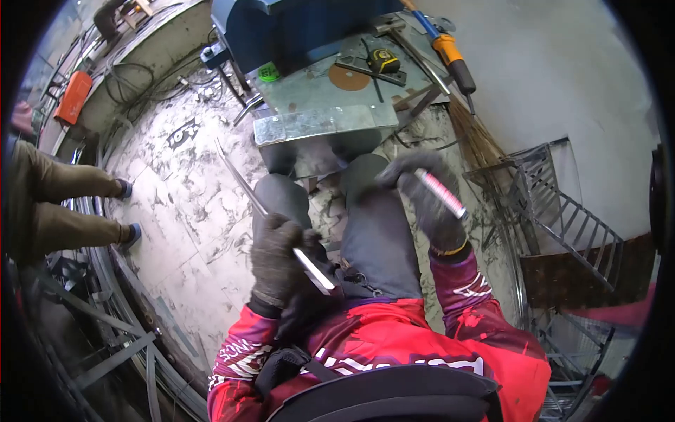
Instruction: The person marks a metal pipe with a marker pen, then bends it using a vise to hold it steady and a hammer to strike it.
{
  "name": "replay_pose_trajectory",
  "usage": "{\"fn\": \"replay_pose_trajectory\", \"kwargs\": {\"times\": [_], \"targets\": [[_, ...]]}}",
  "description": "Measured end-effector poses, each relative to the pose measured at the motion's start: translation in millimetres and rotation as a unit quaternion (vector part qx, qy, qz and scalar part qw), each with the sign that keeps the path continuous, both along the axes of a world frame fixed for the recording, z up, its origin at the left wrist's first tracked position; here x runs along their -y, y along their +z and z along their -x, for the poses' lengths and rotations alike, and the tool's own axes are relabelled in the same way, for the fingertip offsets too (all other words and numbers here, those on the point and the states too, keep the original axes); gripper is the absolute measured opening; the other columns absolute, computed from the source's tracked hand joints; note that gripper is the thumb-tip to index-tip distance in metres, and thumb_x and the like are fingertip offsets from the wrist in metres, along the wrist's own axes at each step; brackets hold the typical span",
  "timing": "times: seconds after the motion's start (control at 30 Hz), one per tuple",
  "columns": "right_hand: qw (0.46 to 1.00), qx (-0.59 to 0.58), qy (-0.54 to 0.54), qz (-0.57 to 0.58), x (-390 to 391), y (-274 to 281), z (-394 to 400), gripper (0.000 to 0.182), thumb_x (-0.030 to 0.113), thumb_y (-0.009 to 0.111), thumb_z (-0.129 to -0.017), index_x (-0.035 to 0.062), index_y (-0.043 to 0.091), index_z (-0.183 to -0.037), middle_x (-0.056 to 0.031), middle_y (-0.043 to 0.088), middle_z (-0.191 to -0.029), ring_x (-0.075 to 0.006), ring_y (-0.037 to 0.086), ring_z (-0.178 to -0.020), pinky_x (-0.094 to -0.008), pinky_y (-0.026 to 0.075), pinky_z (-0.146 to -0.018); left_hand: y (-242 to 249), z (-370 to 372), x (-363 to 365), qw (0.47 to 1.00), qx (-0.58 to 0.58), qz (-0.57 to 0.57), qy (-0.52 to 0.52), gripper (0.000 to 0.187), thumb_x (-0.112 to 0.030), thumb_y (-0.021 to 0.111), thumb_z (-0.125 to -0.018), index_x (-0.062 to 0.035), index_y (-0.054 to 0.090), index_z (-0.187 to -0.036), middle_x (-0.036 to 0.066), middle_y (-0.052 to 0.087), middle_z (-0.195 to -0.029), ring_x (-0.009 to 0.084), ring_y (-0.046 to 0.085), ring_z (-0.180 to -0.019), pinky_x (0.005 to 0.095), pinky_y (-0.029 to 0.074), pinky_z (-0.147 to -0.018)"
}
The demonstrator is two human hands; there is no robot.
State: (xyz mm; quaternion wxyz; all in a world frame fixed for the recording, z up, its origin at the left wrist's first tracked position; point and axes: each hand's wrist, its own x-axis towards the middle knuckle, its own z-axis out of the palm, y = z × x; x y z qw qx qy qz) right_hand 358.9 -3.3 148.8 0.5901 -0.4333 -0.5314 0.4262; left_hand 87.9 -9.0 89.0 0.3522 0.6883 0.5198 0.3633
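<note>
My left hand (276, 257), in a dark grey glove, is closed around a long thin metal bar (241, 180). The bar slants from the upper left down to a bright end near my lap. My right hand (430, 200), gloved too, holds a white and red marker-like stick (441, 193) above my right knee. Ahead of my knees stands a metal work table (309, 124). On it lie a yellow and black tape measure (383, 61), a brown disc (349, 77), a black square (365, 69) and a green round item (268, 72).
An orange and blue power tool (450, 53) and a hammer (415, 53) lie at the table's right. A metal rack (562, 211) leans at right. Another person's legs (70, 200) stand at left near metal bars (105, 281). An orange-red box (73, 98) sits at upper left.
</note>
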Motion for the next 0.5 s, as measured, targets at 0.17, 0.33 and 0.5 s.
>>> {"fn": "replay_pose_trajectory", "kwargs": {"times": [0.17, 0.33, 0.5], "targets": [[0.965, -0.203, 0.148, -0.07, 39.6, -5.8, 57.8, 0.057, 0.02, 0.082, -0.086, -0.0022, 0.055, -0.131, -0.0233, 0.066, -0.124, -0.0338, 0.067, -0.114, -0.0464, 0.052, -0.102, 41.6, -28.4, 7.3, 0.987, -0.107, -0.068, -0.094, 0.018, -0.007, 0.072, -0.081, -0.0119, 0.061, -0.094, 0.015, 0.057, -0.098, 0.0426, 0.064, -0.079, 0.0528, 0.049, -0.064], [0.966, -0.253, 0.056, -0.013, 43.2, -15.3, 48.3, 0.081, 0.032, 0.09, -0.078, 0.0017, 0.046, -0.139, -0.0193, 0.061, -0.133, -0.0307, 0.06, -0.125, -0.0444, 0.046, -0.11, 57.8, -43.3, -9.7, 0.985, -0.072, -0.121, -0.096, 0.029, -0.006, 0.069, -0.083, -0.0122, 0.058, -0.109, 0.016, 0.058, -0.104, 0.0426, 0.066, -0.083, 0.0516, 0.053, -0.065], [0.997, -0.007, -0.018, -0.07, 31.3, -25.0, 58.5, 0.062, 0.032, 0.079, -0.091, 0.004, 0.048, -0.137, -0.0152, 0.061, -0.134, -0.0287, 0.056, -0.129, -0.0414, 0.041, -0.114, 51.3, -76.9, -0.8, 0.989, -0.035, -0.075, -0.124, 0.033, -0.002, 0.064, -0.082, -0.005, 0.06, -0.115, 0.022, 0.058, -0.111, 0.0451, 0.062, -0.095, 0.0493, 0.053, -0.076]]}}
